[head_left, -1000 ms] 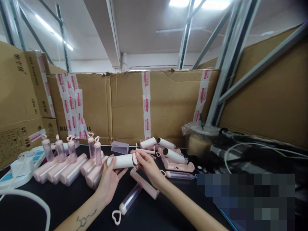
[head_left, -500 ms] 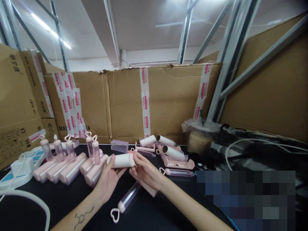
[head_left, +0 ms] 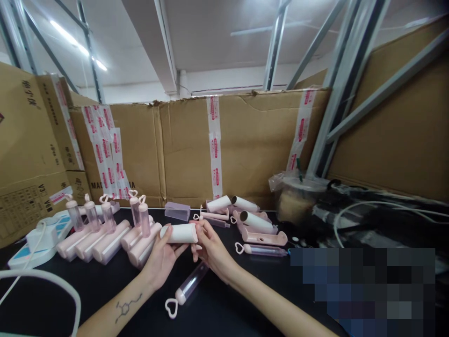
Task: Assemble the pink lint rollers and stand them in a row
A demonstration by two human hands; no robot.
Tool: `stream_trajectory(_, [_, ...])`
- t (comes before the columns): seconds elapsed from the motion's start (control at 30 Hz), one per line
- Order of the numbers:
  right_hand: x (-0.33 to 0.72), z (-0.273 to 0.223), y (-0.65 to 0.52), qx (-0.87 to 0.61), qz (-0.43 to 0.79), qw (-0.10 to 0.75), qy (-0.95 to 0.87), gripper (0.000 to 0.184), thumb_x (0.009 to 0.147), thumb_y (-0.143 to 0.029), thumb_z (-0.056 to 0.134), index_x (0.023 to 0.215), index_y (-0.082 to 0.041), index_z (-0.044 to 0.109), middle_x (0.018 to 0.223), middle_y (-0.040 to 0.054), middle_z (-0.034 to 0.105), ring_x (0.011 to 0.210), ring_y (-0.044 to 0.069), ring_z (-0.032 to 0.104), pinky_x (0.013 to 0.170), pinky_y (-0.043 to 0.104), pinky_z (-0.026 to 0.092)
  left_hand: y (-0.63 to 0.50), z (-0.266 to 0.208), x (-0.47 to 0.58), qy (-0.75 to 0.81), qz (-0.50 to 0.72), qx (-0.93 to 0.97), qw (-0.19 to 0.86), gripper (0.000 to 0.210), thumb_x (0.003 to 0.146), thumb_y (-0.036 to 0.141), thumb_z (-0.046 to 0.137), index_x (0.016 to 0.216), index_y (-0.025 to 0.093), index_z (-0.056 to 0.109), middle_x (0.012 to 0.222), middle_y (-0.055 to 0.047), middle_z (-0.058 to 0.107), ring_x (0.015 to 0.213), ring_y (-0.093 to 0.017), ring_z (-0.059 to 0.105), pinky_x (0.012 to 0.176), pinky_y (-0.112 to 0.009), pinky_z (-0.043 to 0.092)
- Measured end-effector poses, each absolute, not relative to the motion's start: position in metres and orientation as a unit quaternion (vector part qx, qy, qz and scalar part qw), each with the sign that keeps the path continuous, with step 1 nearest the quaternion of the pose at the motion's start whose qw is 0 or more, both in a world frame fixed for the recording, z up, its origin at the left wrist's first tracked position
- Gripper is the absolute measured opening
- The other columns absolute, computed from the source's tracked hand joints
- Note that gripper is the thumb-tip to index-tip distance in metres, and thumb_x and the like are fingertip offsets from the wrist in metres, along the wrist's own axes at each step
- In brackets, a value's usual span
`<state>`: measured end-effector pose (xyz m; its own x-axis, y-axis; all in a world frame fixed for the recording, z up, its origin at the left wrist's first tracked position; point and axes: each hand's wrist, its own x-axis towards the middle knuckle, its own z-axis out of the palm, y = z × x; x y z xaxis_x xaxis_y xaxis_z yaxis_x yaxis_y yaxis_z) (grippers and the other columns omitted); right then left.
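My left hand (head_left: 163, 262) is wrapped around the left part of a white roll (head_left: 180, 233), thumb on top and fingers beneath. At the roll's right end, my right hand (head_left: 210, 245) pinches the pale pink edge with thumb and fingertips. The roll lies nearly level above the black table. Below my hands lies a clear tube handle (head_left: 192, 283) with a pink cap and heart-shaped loop, its far end partly hidden by my right hand. To the left, several pink roller cases (head_left: 111, 241) lie side by side, with clear heart-loop handles standing up from them.
Behind my hands lie loose white rolls (head_left: 257, 222), a pink half shell (head_left: 264, 238) and another heart-loop handle (head_left: 263, 250). A drink cup (head_left: 296, 201) stands at right. A power strip (head_left: 38, 250) and white cable are at left. Cardboard (head_left: 185, 150) walls the back.
The pink piece that lay under my right hand on the table no longer shows there. My right fingers have shifted at the roll's end. The view has turned slightly left.
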<state>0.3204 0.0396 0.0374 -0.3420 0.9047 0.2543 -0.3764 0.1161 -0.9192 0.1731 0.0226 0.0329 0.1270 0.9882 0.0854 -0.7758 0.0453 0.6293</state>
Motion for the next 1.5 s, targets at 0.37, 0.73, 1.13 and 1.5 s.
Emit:
stream_trajectory(0.37, [0.3,0.06,0.166,-0.47,0.104,0.369,-0.795,0.032,0.084,-0.03,0.055,0.113,-0.015,0.053,0.117,0.0106,0.054,0.107,0.023,0.051,0.091,0.043,0.041,0.02,0.035,0.175,0.24,0.578,0.302,0.719,0.023,0.079,0.031,0.061,0.093,0.015,0.052,0.089,-0.008,0.065,0.085,-0.021,0.064,0.077,-0.031,0.051])
stream_trajectory(0.73, [0.335,0.05,0.132,-0.537,0.009,0.282,-0.795,0.029,0.088,-0.016,0.042,0.117,-0.018,0.043,0.106,0.0073,0.06,0.092,0.017,0.06,0.078,0.03,0.047,0.019,0.037,0.175,0.264,0.607,0.327,0.675,0.025,0.076,0.032,0.064,0.092,0.018,0.051,0.09,-0.005,0.064,0.087,-0.021,0.064,0.077,-0.03,0.051])
stream_trajectory(1.13, [0.412,0.053,0.058,-0.493,0.03,0.22,-0.842,0.048,0.07,-0.022,0.058,0.117,-0.019,0.048,0.12,0.0104,0.056,0.114,0.028,0.049,0.098,0.043,0.034,0.016,0.039,0.182,0.276,0.571,0.329,0.7,0.023,0.075,0.029,0.065,0.089,0.016,0.053,0.088,-0.005,0.062,0.088,-0.019,0.062,0.081,-0.031,0.048])
stream_trajectory(1.5, [0.381,0.07,0.018,-0.412,0.286,0.487,-0.715,0.039,0.077,-0.043,0.056,0.109,-0.021,0.049,0.099,0.0062,0.061,0.076,0.019,0.062,0.07,0.034,0.05,0.024,0.035,0.195,0.405,0.507,0.611,0.454,0.058,0.042,0.031,0.083,0.093,0.02,0.058,0.095,-0.007,0.052,0.104,-0.032,0.043,0.096,-0.043,0.029])
